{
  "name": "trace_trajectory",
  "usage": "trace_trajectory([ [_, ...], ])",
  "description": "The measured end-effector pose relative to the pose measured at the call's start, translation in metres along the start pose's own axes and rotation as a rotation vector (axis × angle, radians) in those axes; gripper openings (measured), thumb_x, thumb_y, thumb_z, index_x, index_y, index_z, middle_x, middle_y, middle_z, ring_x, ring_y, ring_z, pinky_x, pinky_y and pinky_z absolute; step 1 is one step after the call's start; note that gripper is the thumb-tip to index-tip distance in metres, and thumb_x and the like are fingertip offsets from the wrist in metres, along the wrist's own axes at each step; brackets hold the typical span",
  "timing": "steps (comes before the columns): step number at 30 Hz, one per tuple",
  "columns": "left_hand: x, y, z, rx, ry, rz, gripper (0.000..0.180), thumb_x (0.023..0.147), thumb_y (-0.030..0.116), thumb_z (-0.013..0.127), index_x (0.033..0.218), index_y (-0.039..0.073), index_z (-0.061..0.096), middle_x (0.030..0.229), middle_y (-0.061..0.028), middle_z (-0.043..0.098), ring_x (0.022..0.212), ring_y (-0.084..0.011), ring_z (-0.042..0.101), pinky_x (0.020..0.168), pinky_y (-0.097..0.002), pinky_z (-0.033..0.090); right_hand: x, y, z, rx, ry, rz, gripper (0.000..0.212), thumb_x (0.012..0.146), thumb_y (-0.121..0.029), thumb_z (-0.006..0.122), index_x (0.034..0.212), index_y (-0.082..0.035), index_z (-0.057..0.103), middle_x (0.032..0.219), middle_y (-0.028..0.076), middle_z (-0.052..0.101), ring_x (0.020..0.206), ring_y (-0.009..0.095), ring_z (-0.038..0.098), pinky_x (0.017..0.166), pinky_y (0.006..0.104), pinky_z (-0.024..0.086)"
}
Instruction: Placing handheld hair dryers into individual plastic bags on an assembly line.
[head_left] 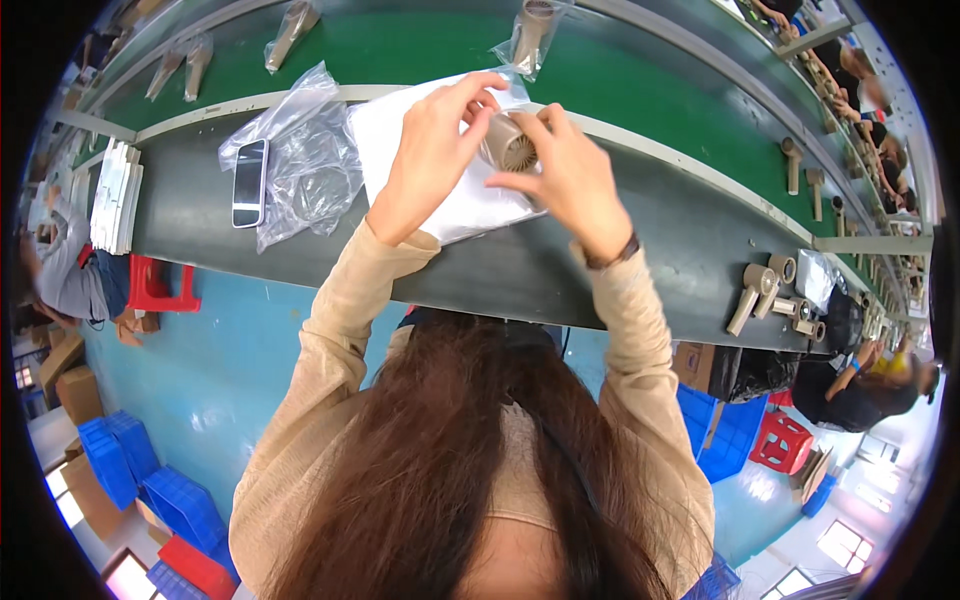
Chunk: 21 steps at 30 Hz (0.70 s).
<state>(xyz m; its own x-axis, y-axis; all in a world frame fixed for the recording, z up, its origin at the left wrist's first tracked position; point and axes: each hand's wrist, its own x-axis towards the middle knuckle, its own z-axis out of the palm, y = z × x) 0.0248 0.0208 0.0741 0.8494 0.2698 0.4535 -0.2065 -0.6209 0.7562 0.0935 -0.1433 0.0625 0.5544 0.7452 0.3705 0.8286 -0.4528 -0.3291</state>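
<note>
Over the white sheet [385, 140] on the dark bench, my right hand [575, 175] curls around a beige handheld fan [512, 150]. Its round ribbed grille faces me, with my right thumb below it and my fingers on its upper right side. My left hand [430, 150] is at the fan's left, fingers bent and thumb close to the fan's body. What my left fingertips pinch, if anything, is hidden. The rest of the fan is out of sight behind my hands. Left of the sheet are crumpled clear plastic bags [310, 180], with a phone [250, 184] on them.
A green conveyor belt [400, 45] runs behind the bench, carrying bagged fans [292, 35]. White stacked sheets or booklets [117, 195] stand at the left end. Several beige fans [760, 280] lie at the bench's right end. A red stool [160, 284] and blue crates [185, 505] are on the floor.
</note>
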Motion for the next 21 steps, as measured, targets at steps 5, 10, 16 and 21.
trace_trajectory([
  [5,0.01,-0.037,0.006,0.147,0.033,0.033,0.026,0.082,-0.002,0.059,0.107,0.004,0.061,0.087,-0.0097,0.069,0.076,-0.0188,0.066,0.07,-0.028,0.052,0.034,0.05,-0.011,-0.03,-0.298,-0.074,0.035,0.08,-0.035,0.069,0.101,-0.007,0.067,0.084,0.008,0.061,0.08,0.028,0.062,0.07,0.037,0.049],
  [10,0.009,-0.044,0.007,0.058,-0.043,-0.093,0.027,0.083,0.0,0.06,0.109,0.005,0.06,0.089,-0.0094,0.069,0.08,-0.0166,0.067,0.07,-0.0269,0.052,0.057,0.066,-0.017,0.484,-0.619,-0.277,0.012,0.081,-0.013,0.07,0.084,-0.002,0.069,0.076,0.005,0.06,0.072,0.019,0.057,0.067,0.0316,0.045],
  [16,0.016,-0.051,0.007,-0.489,-0.204,-0.214,0.027,0.082,0.007,0.065,0.109,0.003,0.063,0.089,-0.007,0.07,0.083,-0.0139,0.067,0.074,-0.0255,0.051,0.04,0.06,-0.004,0.885,-0.315,-0.182,0.007,0.087,-0.006,0.062,0.083,0.0,0.063,0.084,0.002,0.057,0.088,0.015,0.058,0.074,0.0304,0.047],
  [21,0.022,-0.044,0.016,-0.531,0.225,-0.137,0.029,0.085,0.008,0.066,0.114,0.003,0.06,0.097,-0.0056,0.067,0.087,-0.0118,0.061,0.081,-0.024,0.048,0.038,0.062,-0.001,1.039,0.086,0.099,0.011,0.097,-0.011,0.05,0.095,-0.001,0.054,0.091,0.005,0.061,0.107,0.017,0.06,0.083,0.0297,0.052],
])
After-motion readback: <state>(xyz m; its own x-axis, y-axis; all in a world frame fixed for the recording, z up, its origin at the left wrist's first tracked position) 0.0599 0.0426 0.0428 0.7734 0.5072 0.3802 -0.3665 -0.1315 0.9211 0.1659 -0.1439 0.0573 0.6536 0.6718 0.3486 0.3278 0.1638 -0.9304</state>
